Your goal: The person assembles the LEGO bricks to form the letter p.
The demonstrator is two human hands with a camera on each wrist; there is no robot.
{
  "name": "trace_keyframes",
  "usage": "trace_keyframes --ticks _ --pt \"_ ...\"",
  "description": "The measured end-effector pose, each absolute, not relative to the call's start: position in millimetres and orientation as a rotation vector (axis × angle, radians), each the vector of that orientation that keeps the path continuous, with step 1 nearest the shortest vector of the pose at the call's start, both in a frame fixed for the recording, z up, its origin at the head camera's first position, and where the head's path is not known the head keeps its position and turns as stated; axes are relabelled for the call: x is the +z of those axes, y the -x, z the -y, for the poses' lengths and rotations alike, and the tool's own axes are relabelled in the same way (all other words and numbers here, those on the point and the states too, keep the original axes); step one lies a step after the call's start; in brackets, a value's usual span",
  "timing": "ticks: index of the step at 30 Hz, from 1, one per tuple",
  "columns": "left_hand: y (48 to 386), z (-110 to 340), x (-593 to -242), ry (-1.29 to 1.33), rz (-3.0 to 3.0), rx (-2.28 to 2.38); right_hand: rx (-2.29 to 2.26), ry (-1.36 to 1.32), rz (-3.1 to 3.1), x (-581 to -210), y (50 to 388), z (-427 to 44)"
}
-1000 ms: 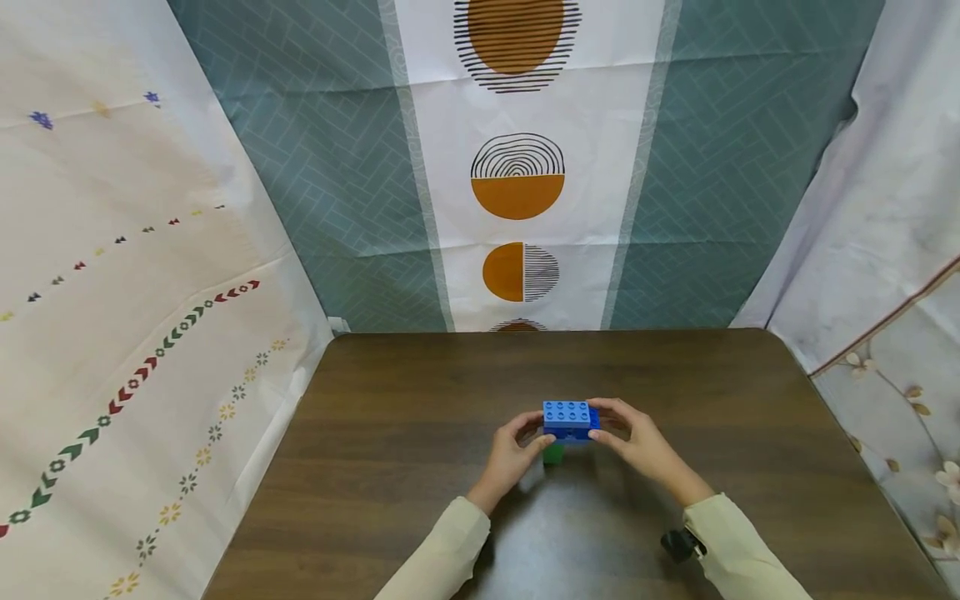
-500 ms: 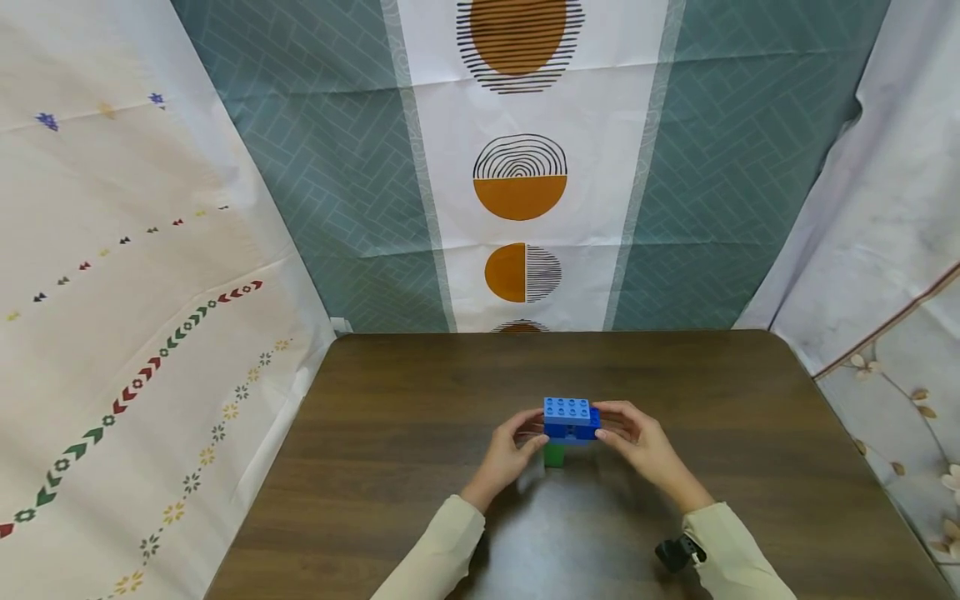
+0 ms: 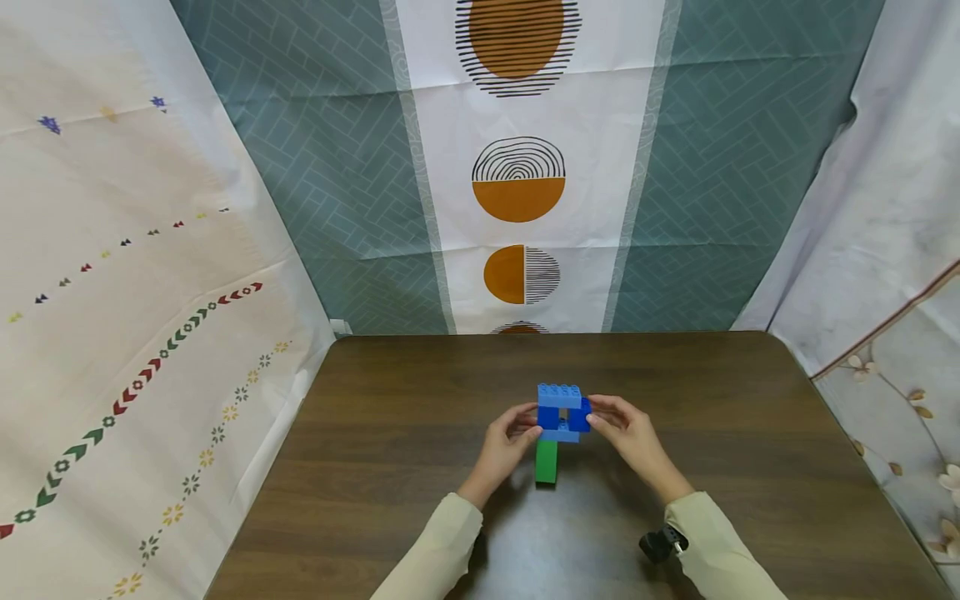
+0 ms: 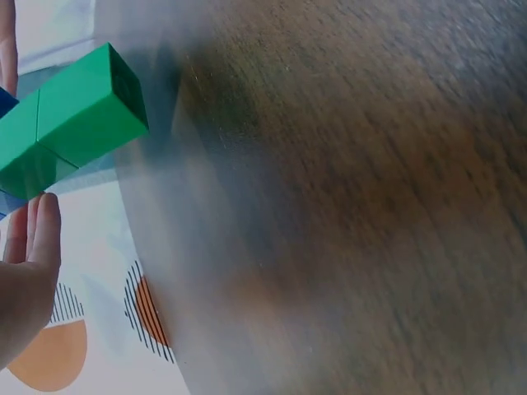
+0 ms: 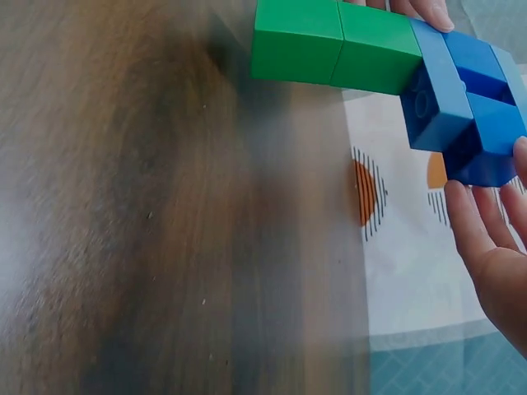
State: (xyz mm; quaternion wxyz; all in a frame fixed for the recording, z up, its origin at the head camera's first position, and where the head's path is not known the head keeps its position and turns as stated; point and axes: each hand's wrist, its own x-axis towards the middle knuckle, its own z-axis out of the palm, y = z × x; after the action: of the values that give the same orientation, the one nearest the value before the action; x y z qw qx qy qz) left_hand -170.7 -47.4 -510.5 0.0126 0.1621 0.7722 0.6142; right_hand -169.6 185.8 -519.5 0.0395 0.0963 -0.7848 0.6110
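A toy building-block assembly [image 3: 560,412] is held up between my two hands in the head view. It has light blue bricks above and below darker blue ones, with a small gap in the middle. A green column [image 3: 546,461] of two stacked blocks hangs from its lower left; the right wrist view also shows these green blocks [image 5: 336,43] joined to the blue part. My left hand [image 3: 504,446] pinches the blue part's left side between thumb and fingers. On the right side, my right hand [image 3: 633,437] pinches a dark blue brick [image 5: 486,152].
A brown wooden table [image 3: 420,400] lies under the hands. Behind it hangs a teal and white cloth [image 3: 525,225] with orange circles. White patterned cloth [image 3: 187,333] hangs at the left, more at the right. A small black device [image 3: 660,543] sits at the right wrist.
Both hands have tilted the block assembly up, so its front, the gap and more of the green column now show. It stays gripped in both hands.
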Motion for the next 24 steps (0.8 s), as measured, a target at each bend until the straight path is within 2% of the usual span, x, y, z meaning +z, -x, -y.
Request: trace_keyframes --ticks 14,24 --pt "170 54 -512 -0.252 -2.329 1.948 2.038 -0.226 2.457 -538 185 -170" --pt "188 57 -554 -0.155 -2.230 1.982 2.076 -0.151 2.500 -552 190 -163"
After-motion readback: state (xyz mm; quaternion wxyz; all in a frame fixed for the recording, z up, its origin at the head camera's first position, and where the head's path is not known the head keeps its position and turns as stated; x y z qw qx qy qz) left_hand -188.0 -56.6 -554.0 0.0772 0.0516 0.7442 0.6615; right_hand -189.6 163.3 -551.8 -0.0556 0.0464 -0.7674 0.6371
